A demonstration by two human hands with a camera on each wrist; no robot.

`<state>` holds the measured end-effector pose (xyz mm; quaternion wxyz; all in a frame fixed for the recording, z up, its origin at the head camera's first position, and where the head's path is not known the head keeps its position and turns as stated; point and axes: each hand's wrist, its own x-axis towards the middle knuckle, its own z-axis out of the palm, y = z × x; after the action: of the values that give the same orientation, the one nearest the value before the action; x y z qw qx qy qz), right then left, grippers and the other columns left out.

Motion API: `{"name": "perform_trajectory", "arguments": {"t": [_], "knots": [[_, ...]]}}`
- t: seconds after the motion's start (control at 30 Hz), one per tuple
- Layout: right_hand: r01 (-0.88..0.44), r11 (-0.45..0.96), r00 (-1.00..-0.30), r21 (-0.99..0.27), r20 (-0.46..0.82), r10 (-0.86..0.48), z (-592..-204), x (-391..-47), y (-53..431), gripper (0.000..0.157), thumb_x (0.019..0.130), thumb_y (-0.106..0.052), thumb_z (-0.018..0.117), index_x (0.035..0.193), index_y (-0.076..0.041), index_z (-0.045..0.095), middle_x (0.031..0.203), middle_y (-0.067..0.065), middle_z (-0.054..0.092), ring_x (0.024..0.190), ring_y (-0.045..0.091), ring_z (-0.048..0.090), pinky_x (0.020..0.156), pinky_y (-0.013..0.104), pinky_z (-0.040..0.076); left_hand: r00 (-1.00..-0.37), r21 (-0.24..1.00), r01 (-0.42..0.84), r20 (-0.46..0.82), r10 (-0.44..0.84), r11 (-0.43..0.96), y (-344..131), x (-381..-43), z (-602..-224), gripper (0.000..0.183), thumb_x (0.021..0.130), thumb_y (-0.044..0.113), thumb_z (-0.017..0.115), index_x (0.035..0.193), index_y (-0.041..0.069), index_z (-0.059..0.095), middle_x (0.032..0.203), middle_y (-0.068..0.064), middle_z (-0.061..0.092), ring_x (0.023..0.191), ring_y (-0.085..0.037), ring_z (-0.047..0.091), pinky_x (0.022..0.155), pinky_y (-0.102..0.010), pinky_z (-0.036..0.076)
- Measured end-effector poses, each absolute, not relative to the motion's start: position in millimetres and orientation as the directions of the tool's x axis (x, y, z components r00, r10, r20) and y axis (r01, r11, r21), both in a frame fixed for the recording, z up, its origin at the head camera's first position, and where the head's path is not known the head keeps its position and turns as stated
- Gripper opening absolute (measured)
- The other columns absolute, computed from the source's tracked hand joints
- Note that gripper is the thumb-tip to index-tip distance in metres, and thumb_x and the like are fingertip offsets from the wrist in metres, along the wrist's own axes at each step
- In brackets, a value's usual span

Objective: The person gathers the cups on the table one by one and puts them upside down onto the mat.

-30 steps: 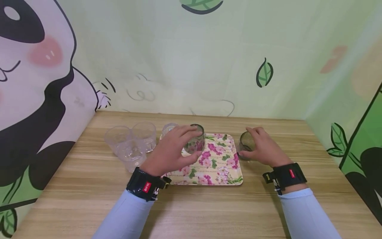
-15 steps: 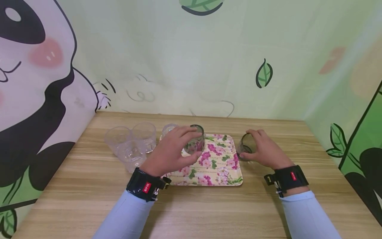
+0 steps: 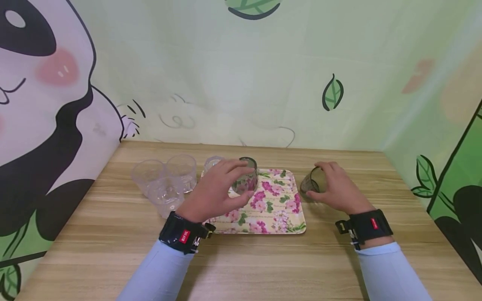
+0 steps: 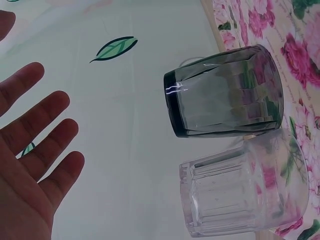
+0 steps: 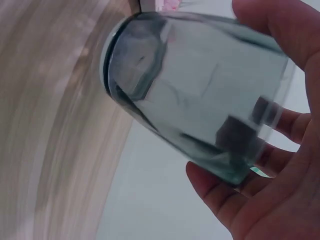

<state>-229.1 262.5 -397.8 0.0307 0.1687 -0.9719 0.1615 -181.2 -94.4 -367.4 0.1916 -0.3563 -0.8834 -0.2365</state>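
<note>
My right hand [image 3: 340, 188] grips a smoky grey-green drinking glass [image 5: 195, 95] near its rim, thumb on one side and fingers on the other. That glass leans, base toward the table, just right of the floral tray [image 3: 282, 217]. My left hand [image 3: 216, 190] is held over the tray's left part with fingers spread and nothing in them. The left wrist view shows it apart from two glasses standing upside down on the tray: a smoky glass [image 4: 225, 92] and a clear glass [image 4: 240, 185]. From the head camera, the left hand partly covers both.
Several clear glasses [image 3: 167, 194] stand close together on the wooden table [image 3: 263, 267], left of the tray. A printed cloth backdrop [image 3: 226, 83] rises behind the table's far edge and along both sides.
My right hand has shifted slightly to the right, and the smoky glass in it has tilted more. The left hand stays where it was over the tray.
</note>
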Motion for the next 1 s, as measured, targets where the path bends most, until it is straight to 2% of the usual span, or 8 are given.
{"name": "perform_trajectory", "arguments": {"t": [0.23, 0.47, 0.7, 0.83, 1.0], "knots": [[-0.360, 0.880, -0.932, -0.310, 0.153, -0.328, -394, -228, 262, 0.095, 0.080, -0.036, 0.082, 0.152, -0.001, 0.032, 0.142, 0.037, 0.042, 0.127, 0.052, 0.046, 0.104, 0.072, 0.048, -0.655, 0.277, 0.735, 0.526, 0.542, 0.620, -95, -183, -370, 0.048, 0.092, 0.038, 0.065, 0.134, 0.015, 0.062, 0.139, -0.012, 0.064, 0.131, -0.026, 0.054, 0.110, -0.049, 0.052], [-0.349, 0.876, -0.935, -0.333, 0.184, -0.303, -391, -223, 269, 0.087, 0.080, -0.038, 0.082, 0.147, -0.002, 0.039, 0.141, 0.034, 0.042, 0.125, 0.050, 0.049, 0.102, 0.072, 0.049, -0.660, 0.284, 0.734, 0.515, 0.547, 0.617, -94, -182, -370, 0.049, 0.093, 0.038, 0.065, 0.136, 0.016, 0.060, 0.142, -0.011, 0.063, 0.132, -0.025, 0.054, 0.111, -0.048, 0.052], [-0.363, 0.866, -0.928, -0.345, 0.223, -0.300, -387, -221, 271, 0.086, 0.080, -0.035, 0.083, 0.145, 0.000, 0.040, 0.143, 0.034, 0.042, 0.122, 0.049, 0.050, 0.099, 0.071, 0.051, -0.668, 0.290, 0.728, 0.506, 0.546, 0.622, -94, -181, -369, 0.051, 0.093, 0.038, 0.065, 0.139, 0.018, 0.057, 0.143, -0.009, 0.061, 0.133, -0.025, 0.053, 0.111, -0.048, 0.052], [-0.361, 0.854, -0.928, -0.373, 0.229, -0.292, -385, -220, 270, 0.087, 0.081, -0.040, 0.081, 0.146, -0.002, 0.039, 0.144, 0.033, 0.042, 0.115, 0.049, 0.055, 0.093, 0.067, 0.056, -0.665, 0.287, 0.728, 0.514, 0.541, 0.622, -93, -180, -368, 0.053, 0.092, 0.038, 0.065, 0.140, 0.017, 0.057, 0.143, -0.010, 0.062, 0.132, -0.025, 0.054, 0.110, -0.048, 0.053], [-0.340, 0.847, -0.938, -0.410, 0.210, -0.275, -386, -217, 269, 0.091, 0.082, -0.050, 0.078, 0.148, -0.002, 0.037, 0.146, 0.032, 0.041, 0.114, 0.051, 0.058, 0.093, 0.067, 0.057, -0.666, 0.289, 0.727, 0.518, 0.537, 0.622, -93, -181, -369, 0.054, 0.092, 0.038, 0.065, 0.140, 0.017, 0.056, 0.142, -0.010, 0.062, 0.132, -0.025, 0.054, 0.110, -0.048, 0.053]]}}
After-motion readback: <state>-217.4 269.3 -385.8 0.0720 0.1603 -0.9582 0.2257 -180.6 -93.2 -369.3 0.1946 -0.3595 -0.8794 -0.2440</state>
